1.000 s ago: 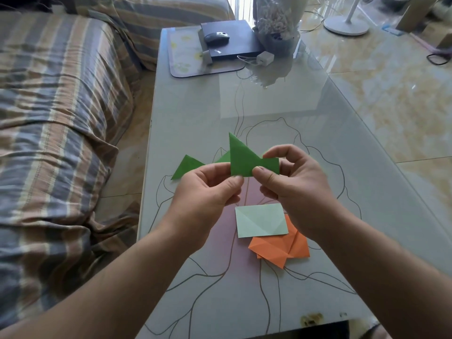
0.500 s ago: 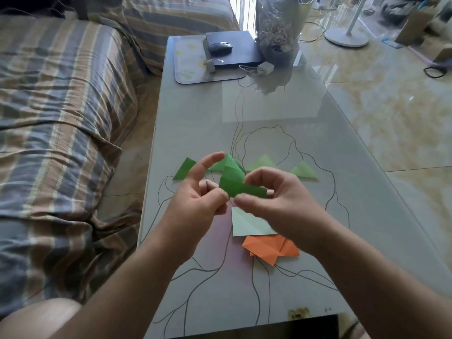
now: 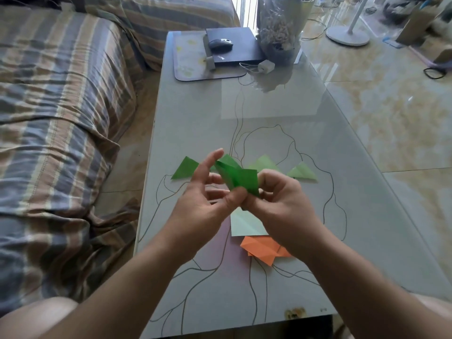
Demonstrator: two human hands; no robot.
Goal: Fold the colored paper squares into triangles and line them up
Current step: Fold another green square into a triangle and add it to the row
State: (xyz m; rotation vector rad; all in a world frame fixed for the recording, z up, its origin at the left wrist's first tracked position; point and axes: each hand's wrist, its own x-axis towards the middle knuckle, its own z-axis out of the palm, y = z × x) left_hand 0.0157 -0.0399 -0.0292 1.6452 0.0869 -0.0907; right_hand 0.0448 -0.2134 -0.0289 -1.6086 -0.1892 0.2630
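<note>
counting stock on the surface [image 3: 281, 113]: one dark green paper [image 3: 241, 178] in work, held in the air between two hands. folded triangles lying flat in a row beyond the hands: one dark green triangle [image 3: 186, 168] at far left, one dark green triangle tip [image 3: 228, 159] showing behind the held piece, two light green triangles [image 3: 263, 163] [image 3: 303, 172] to the right; four in all, apexes pointing away from the person. one pale green square [image 3: 244, 225] flat under the hands, partly hidden. orange paper pile [image 3: 263, 250] nearest the person; count cannot be told.

held paper: partly folded, long axis running from upper left to lower right, one creased edge uppermost.

left hand [image 3: 203, 199]: thumb pressed to the paper's lower edge, index finger raised and straight, other fingers loosely curled behind. right hand [image 3: 278, 201]: thumb and curled fingers pinching the paper's right end.

far end: one mouse [image 3: 220, 43] on one dark box [image 3: 234, 46].
</note>
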